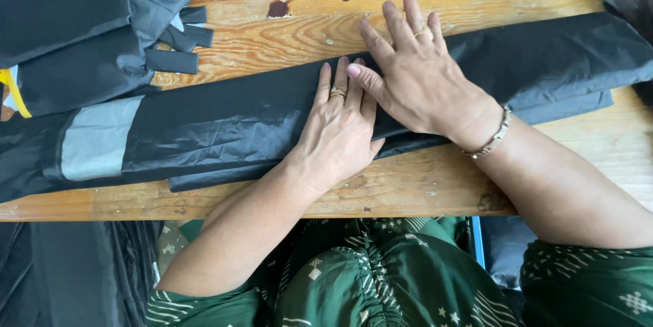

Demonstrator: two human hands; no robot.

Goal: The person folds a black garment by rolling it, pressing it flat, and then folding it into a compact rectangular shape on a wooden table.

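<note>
a worn wooden plank table [408, 194] with dark knots and stains is filling most of the frame, its near edge running along the lower middle. lying across it from the left edge to the right edge is a long folded strip of black plastic sheeting [224, 119], slanting slightly upward toward the right, with a grey patch showing near its left end. in the upper left of the frame a heap of more black plastic bags [75, 21] is resting on the table, some short cut strips sticking out of its right side and a bit of yellow showing at the far left edge. below the table edge, green patterned cloth [367, 279] is covering the person's lap, and more dark plastic is hanging at the lower left.

nothing is blocking the hands; they are covering the middle of the strip.

the left hand [337, 133], wearing a ring, is lying flat on the folded strip in the centre of the frame, fingers stretched out and close together, gripping nothing. the right hand [418, 78], with a ring and a beaded bracelet at the wrist, is pressing flat just beside it at upper right, fingers spread, fingertips reaching over the strip's far edge onto bare wood, thumb touching the left hand's fingertips.
</note>
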